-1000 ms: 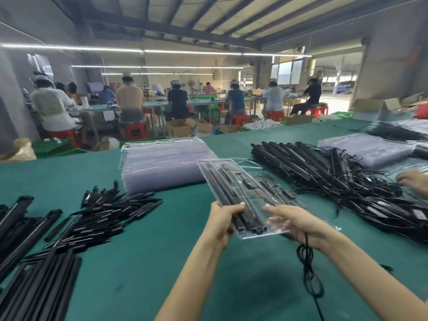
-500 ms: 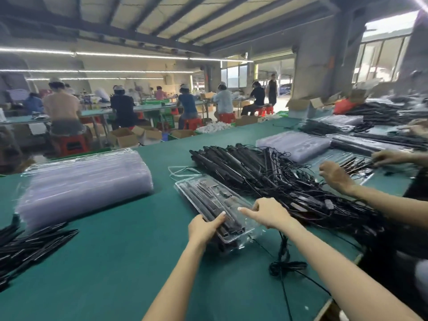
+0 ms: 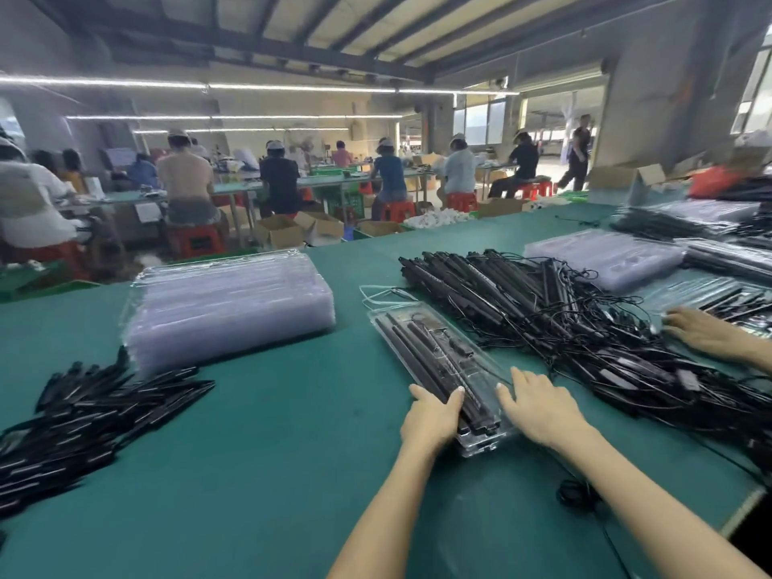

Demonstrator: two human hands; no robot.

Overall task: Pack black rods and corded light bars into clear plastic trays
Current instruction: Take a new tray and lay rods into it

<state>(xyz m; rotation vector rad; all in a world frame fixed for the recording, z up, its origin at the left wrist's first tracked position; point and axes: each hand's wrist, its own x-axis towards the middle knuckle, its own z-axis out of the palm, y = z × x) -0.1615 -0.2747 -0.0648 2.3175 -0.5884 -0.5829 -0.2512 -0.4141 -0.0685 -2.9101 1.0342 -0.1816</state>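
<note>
Factory packing floor, assembly-line hall.
Long green table [image 3: 259,453] with bulk stock: tray stack [image 3: 225,302] at 11 o'clock, rod pile [image 3: 87,415] at 9, corded bar heap [image 3: 585,328] at 2, more tray stacks [image 3: 605,261] at 1. Rows of capped workers [image 3: 280,177] on red stools [image 3: 196,240] at benches at 12 o'clock, backs to camera. Open cartons [image 3: 300,229] on floor between rows. Strip lights [image 3: 259,87] under a beamed metal roof [image 3: 334,31], concrete walls, wide doorway [image 3: 559,119] at 1 o'clock with a person [image 3: 578,152] walking through.
</note>
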